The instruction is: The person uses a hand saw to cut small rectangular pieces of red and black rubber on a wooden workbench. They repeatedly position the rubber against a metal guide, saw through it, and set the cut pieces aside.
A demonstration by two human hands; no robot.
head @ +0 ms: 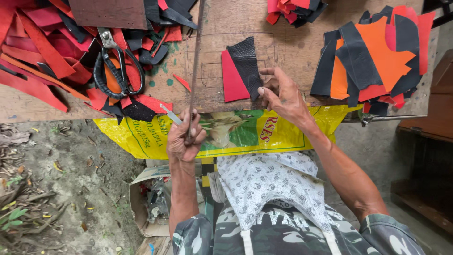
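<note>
— What has the person got hold of?

— The left hand point(185, 139) is fisted round the lower end of a long thin metal rod point(195, 61), fingers pressed together about it, just off the near edge of the wooden worktable point(292, 45). The rod runs up across the board towards its far edge. A small pale blade point(170, 114) sticks out beside that fist.

— And the other hand?

— The right hand point(281, 97) sits at the near edge, thumb and fingertips pinching the lower corner of a black textured leather piece point(245, 63). It looks pebbled, roughly a slanted strip, and lies overlapping a smooth red leather piece point(232, 80) shaped like a wedge. Both rest flat near the middle of the table, just right of the rod.

— Anything holding other things?

— A torn cardboard box point(141, 208) stands on the ground below the table, by the left forearm; its contents are dark and jumbled, too unclear to name. A yellow printed sack point(245, 134) hangs over the near edge.

— The rest of the board?

— Red and black leather scraps point(42, 56) heaped at the left corner, with black-handled scissors point(115, 66) lying on them. Orange, black and red offcuts point(377, 59) are piled at the right edge, and a smaller heap point(295, 9) at the far edge.
</note>
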